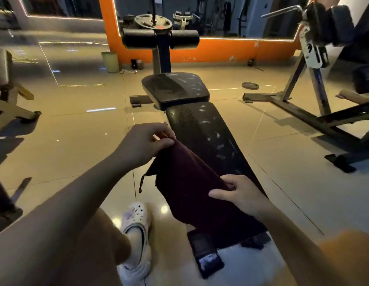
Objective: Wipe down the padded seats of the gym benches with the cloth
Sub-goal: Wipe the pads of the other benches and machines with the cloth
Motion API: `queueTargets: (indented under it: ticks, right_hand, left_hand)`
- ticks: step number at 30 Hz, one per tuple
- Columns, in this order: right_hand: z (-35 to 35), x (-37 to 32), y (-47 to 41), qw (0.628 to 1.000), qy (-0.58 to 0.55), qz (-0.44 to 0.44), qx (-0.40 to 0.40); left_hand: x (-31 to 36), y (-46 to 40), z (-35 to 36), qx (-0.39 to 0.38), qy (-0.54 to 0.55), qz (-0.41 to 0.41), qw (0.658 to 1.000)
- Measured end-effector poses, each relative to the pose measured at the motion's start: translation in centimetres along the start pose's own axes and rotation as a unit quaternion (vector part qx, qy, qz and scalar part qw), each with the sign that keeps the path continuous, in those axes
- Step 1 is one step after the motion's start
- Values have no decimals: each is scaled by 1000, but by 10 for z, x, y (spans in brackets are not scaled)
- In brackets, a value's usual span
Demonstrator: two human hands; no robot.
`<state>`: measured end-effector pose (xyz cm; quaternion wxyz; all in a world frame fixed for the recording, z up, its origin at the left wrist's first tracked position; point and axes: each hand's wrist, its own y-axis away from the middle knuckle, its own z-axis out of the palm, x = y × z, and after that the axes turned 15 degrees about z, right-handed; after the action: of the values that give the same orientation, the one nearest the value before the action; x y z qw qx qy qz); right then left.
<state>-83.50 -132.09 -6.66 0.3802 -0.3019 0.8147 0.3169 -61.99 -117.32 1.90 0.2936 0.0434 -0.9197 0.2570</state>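
My cloth [187,182] hides near end of bench [210,129]; right machine [315,48] blurred, cut by edge; my fingertips tucked behind cloth.

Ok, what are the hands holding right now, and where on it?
Both hold the dark red cloth over the bench pad: the left hand pinches its far top corner, the right hand grips its near right edge.

Bare forearms, orange sleeve [348,248], white perforated clog [136,228] on foot
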Motion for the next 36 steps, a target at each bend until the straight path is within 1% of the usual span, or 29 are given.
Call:
queueTargets:
  ticks: [3,6,8,10,11,13,16,17,20,22,24,26,29,31,33,36]
  right_hand:
    - [-1,6,-13,998,53,29,13]
    - [-3,7,-26,990,126,-2,62]
    - [-5,3,-33,991,117,-8,63]
    - [-8,-3,-37,998,59,4,29]
    - [-9,-6,-39,999,37,2,21]
    - [-11,-14,-43,999,27,-13,37]
    - [-15,-26,-48,993,64,-30,95]
    - [-16,-31,-49,991,78,-30,103]
    - [-17,-41,-48,989,92,-19,110]
    - [-15,-45,-46,989,82,-15,125]
    - [-11,-48,-43,985,83,-18,151]
    - [-9,-50,-41,977,112,-21,179]
    - [-9,-52,-39,974,150,-14,168]
    - [-9,-53,-37,973,161,-2,163]
    - [-11,-54,-35,977,150,12,154]
    - [-11,-55,-32,978,159,33,133]
  left_hand:
    - [-25,-2,-3,-8,-10,-16,1000]
    - [-43,-5,-1,-18,-3,-31,999]
    - [-50,-11,1,-23,-12,-32,999]
    - [-55,-17,2,-15,-19,-34,999]
    - [-58,-19,3,-7,-15,-37,999]
    - [-63,-21,4,19,14,-48,999]
    - [-69,-21,5,57,104,-79,990]
    - [-70,-22,6,68,119,-87,987]
    - [-71,-22,8,102,75,-90,988]
    - [-69,-22,10,129,82,-94,984]
    - [-66,-20,11,148,86,-92,981]
    - [-66,-19,10,156,57,-78,983]
    - [-66,-17,8,168,75,-77,980]
    - [-67,-15,7,172,101,-89,976]
    - [-67,-13,4,161,118,-110,974]
    - [-69,-11,-3,105,185,-163,963]
